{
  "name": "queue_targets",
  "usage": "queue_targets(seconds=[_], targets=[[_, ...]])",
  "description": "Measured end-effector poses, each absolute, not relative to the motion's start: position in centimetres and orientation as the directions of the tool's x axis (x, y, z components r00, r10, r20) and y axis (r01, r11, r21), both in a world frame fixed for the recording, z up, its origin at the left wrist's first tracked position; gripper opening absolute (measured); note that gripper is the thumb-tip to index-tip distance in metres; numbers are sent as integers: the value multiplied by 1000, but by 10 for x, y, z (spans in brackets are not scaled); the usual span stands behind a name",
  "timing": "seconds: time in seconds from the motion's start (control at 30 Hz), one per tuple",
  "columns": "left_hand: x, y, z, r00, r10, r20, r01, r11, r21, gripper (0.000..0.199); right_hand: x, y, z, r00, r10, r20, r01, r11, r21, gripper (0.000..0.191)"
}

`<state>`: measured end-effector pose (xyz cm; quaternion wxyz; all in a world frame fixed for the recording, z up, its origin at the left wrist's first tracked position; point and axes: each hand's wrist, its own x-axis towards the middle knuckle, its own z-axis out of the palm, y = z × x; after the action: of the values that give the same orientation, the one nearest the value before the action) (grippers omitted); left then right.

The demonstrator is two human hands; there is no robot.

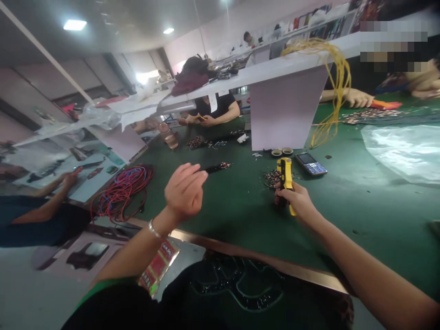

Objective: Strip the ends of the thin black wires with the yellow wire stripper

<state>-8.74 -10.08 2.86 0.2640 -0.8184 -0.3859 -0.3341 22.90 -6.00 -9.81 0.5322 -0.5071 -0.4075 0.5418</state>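
My right hand (pixel 298 201) is wrapped around the handles of a yellow and black wire stripper (pixel 287 172), its head pointing away from me above the green table. Just left of the tool lies a small pile of short wire pieces (pixel 271 178). Raised over the table, my left hand (pixel 185 190) has its fingers curled together; what they hold, if anything, is hidden. Beyond its fingertips shows a bundle of black wires (pixel 218 167) with copper-coloured ends. I cannot tell whether the hand touches that bundle.
A keypad phone (pixel 311 164) and tape rolls (pixel 282 151) lie beyond the stripper. Red and blue cables (pixel 125 188) are heaped at left. Yellow wires (pixel 330 91) hang from the shelf (pixel 268 71). A plastic bag (pixel 405 153) lies at right. Several co-workers sit around.
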Motion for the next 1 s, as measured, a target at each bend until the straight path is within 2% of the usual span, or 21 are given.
queue_targets(seconds=[0.07, 0.1, 0.13, 0.17, 0.33, 0.67, 0.87, 1.0], targets=[[-98, -65, 10, 373, 686, 625, 909, -407, -96, 25, 228, -62, -95, 79, 989, -122, -181, -107, -978, 26], [-107, -47, 0, 266, 827, 495, 961, -269, -67, 27, 228, -62, -94, 78, 989, -129, -190, -113, -975, 27], [-117, -32, -8, 146, 926, 349, 989, -125, -83, 28, 227, -63, -93, 80, 988, -136, -197, -118, -973, 27], [-127, -19, -16, 100, 951, 292, 992, -74, -101, 28, 227, -63, -92, 83, 987, -141, -199, -122, -972, 28], [-155, 18, -44, 63, 984, 168, 983, -32, -179, 31, 226, -64, -91, 94, 986, -139, -183, -120, -976, 27], [-119, 57, -70, 213, 977, 10, 939, -203, -278, 25, 227, -62, -95, 53, 992, -111, -167, -101, -981, 28], [-116, 66, -75, 213, 975, -59, 918, -221, -328, 19, 231, -63, -93, -52, 994, -94, -344, -106, -933, 29], [-119, 70, -78, 194, 976, -96, 908, -216, -358, 35, 236, -61, -95, -133, 987, -94, -427, -142, -893, 32]])
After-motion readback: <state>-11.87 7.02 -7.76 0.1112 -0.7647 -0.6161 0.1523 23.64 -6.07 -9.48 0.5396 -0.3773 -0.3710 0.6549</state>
